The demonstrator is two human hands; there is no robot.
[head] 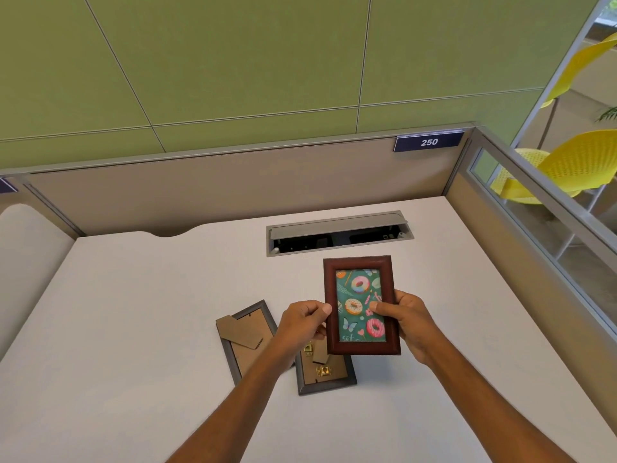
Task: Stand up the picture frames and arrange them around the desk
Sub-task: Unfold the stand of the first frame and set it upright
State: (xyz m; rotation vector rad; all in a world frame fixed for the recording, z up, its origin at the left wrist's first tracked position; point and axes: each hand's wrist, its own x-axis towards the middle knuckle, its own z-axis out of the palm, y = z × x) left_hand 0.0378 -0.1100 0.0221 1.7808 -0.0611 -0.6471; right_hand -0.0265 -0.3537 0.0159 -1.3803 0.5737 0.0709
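A dark red wooden picture frame [361, 262] with a doughnut picture is held above the white desk [133, 312], face toward me and upright. My left hand [302, 322] pinches its left edge and my right hand [405, 320] grips its right edge. Two grey frames lie face down on the desk below: one [245, 339] to the left with its cardboard stand showing, the other [325, 374] partly hidden under the held frame, with brass clips on its back.
An open grey cable tray [337, 233] is set into the desk behind the frames. Beige partition walls [200, 192] close the desk at the back and right. Yellow chairs [574, 162] stand beyond the right partition.
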